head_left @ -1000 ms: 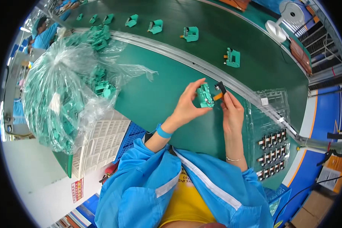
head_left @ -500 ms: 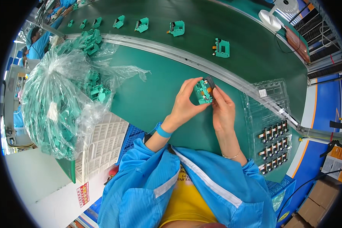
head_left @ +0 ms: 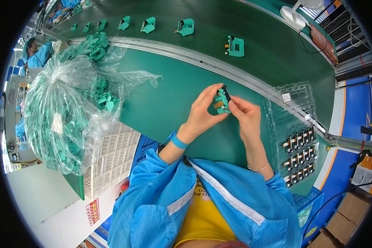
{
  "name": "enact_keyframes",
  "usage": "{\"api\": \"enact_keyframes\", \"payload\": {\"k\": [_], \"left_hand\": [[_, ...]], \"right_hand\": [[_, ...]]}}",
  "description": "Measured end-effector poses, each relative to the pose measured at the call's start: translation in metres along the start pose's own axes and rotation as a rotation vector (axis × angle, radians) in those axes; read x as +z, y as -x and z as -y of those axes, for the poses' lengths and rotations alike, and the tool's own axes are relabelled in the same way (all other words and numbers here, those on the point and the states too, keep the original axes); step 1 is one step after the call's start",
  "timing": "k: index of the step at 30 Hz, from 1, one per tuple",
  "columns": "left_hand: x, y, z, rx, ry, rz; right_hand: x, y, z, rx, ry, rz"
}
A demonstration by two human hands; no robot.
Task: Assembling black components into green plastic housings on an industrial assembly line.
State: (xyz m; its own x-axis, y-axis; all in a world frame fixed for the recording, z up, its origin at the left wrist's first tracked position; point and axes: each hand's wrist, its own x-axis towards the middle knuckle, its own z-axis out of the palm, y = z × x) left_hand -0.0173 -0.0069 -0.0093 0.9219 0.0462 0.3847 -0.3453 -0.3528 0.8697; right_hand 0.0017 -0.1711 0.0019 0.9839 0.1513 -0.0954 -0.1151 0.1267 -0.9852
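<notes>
Between my hands, above the green table, is a small green plastic housing [head_left: 224,108] with a black bar-shaped part [head_left: 227,94] along its right side and an orange flat cable [head_left: 218,105] across it. My left hand [head_left: 203,109] grips the housing from the left, thumb below and fingers above. My right hand [head_left: 246,115] presses its thumb and fingers against the housing's right side, at the black part. The fingers partly cover both pieces. A blue band circles my left wrist.
A clear bag [head_left: 56,111] of green housings bulges at the left beside a white slatted rack [head_left: 113,159]. Black parts fill rows in a clear tray [head_left: 273,136] at the right. Beyond the metal rail, a dark green conveyor [head_left: 273,49] carries several housings [head_left: 236,46]. A white fan [head_left: 293,17] stands far right.
The black part has turned and now lies closer along the green housing. My right hand has shifted slightly right, its thumb now on the part. Housings on the conveyor have moved left.
</notes>
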Motion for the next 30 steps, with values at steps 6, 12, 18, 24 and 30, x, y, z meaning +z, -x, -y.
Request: {"api": "enact_keyframes", "payload": {"k": [6,12,18,24,30], "left_hand": [[-0.011,-0.023,0.001,0.214,-0.066,0.09],[-0.019,-0.006,-0.002,0.2,0.018,0.236],[-0.024,-0.005,-0.018,0.171,0.018,0.246],[-0.021,0.006,-0.019,0.195,-0.041,0.23],[-0.031,0.001,-0.028,0.067,0.107,0.334]], "right_hand": [[-0.012,-0.02,0.014,0.115,-0.068,0.176],[-0.019,0.004,0.011,0.078,0.11,0.205],[-0.006,0.011,0.027,-0.017,0.093,0.133],[-0.005,0.022,0.014,0.113,-0.017,0.052],[-0.011,0.016,0.018,0.171,-0.126,0.183]]}}
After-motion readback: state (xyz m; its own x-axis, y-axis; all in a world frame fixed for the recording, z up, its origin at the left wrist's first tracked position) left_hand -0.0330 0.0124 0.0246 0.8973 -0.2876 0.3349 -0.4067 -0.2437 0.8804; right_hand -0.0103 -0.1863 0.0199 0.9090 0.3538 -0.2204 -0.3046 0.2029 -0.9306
